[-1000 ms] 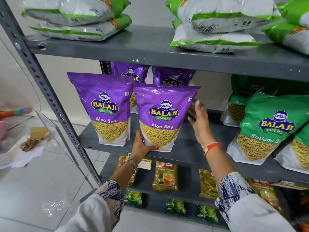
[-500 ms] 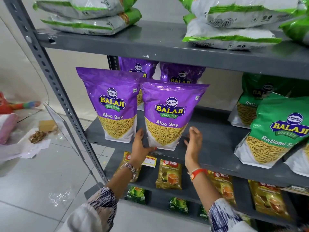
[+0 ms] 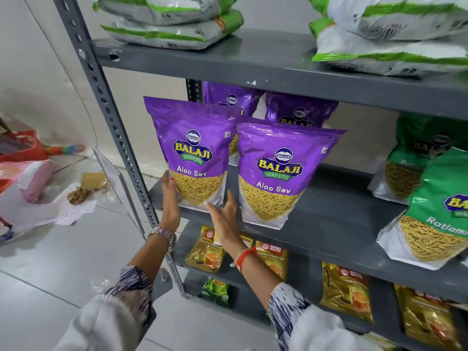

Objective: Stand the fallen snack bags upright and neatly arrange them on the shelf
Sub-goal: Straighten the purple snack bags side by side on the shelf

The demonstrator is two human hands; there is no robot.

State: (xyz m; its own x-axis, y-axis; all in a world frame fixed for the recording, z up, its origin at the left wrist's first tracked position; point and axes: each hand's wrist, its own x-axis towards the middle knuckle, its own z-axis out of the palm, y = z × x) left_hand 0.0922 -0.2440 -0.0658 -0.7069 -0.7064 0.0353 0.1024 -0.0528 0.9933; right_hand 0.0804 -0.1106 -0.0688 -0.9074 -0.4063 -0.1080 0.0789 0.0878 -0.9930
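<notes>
Two purple Aloo Sev bags stand upright at the front of the grey middle shelf: the left bag and the right bag. Two more purple bags stand behind them. My left hand lies flat against the left bag's lower left edge. My right hand, fingers spread, touches that bag's lower right corner, in the gap between the two front bags. Neither hand closes around the bag.
Green Ratlami Sev bags lean at the right of the same shelf. White-and-green bags lie flat on the top shelf. Tea packets fill the lower shelf. The slotted post stands at left; clutter lies on the floor.
Both hands have left the right purple bag and moved left to the sides of the left purple bag. The view has shifted closer and leftward.
</notes>
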